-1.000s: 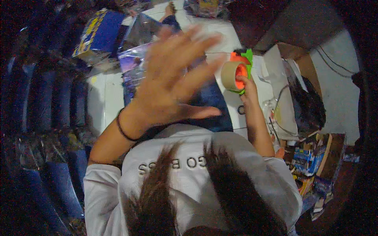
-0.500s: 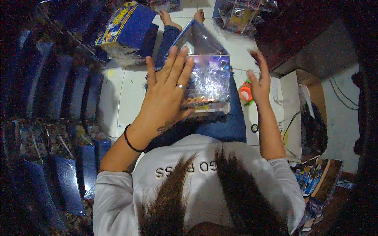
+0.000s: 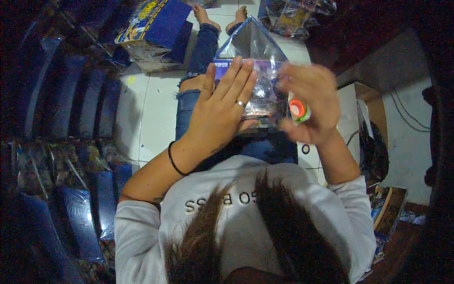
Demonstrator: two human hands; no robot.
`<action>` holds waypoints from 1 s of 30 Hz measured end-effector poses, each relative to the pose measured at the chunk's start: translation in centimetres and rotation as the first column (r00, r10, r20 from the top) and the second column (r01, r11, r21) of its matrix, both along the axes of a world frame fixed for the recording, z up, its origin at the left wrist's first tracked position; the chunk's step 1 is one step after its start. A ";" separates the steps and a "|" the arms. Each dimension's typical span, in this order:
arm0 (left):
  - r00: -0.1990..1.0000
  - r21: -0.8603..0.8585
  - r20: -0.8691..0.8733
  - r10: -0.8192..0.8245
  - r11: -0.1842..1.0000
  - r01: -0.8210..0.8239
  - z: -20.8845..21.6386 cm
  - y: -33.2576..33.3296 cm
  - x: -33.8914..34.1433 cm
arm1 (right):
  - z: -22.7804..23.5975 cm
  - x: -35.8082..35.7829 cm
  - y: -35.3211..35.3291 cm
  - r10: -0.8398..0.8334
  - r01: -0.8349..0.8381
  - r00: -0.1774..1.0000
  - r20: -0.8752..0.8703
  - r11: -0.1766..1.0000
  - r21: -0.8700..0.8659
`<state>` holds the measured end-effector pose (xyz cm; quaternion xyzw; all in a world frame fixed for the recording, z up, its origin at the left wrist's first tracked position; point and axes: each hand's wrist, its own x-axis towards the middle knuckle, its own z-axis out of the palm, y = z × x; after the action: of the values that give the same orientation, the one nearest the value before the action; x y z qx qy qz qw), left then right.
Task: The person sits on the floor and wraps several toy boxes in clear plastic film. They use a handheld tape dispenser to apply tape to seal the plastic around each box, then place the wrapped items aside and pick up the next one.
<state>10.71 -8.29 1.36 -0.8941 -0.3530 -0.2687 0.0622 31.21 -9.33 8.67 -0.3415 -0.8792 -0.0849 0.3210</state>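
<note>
A box with a purple printed face, wrapped in clear plastic (image 3: 265, 90), lies across my lap. The clear film stands up in a pointed, open flap (image 3: 250, 40) at its far end. My left hand (image 3: 224, 97) rests flat on the left part of the box, fingers stretched out. My right hand (image 3: 312, 102), blurred by motion, is at the box's right edge with its fingers curved and the thumb apart from them. Just behind its palm sits a round orange and green thing (image 3: 298, 110) with a pale centre, on the floor.
Rows of blue boxes (image 3: 78, 90) line the left side. A larger blue and yellow box (image 3: 158, 23) stands at the far left. Plastic-wrapped packages (image 3: 298, 16) lie at the far right. A small black ring (image 3: 305, 149) and a black bag (image 3: 376, 151) are on the right.
My right hand has swung in from the right to the box's edge. My left hand has slid right on the box. The plastic flap has shifted right.
</note>
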 end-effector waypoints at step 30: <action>0.999 -0.011 -0.040 0.035 0.999 -0.036 1.3 0.6 1.5 | -3.3 1.0 1.2 -0.190 0.183 0.971 -0.144 0.981 -0.057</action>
<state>12.20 -7.73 2.62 -0.8931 -0.3691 -0.2477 0.0686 32.19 -8.11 5.38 -0.4349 -0.8184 -0.0701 0.3691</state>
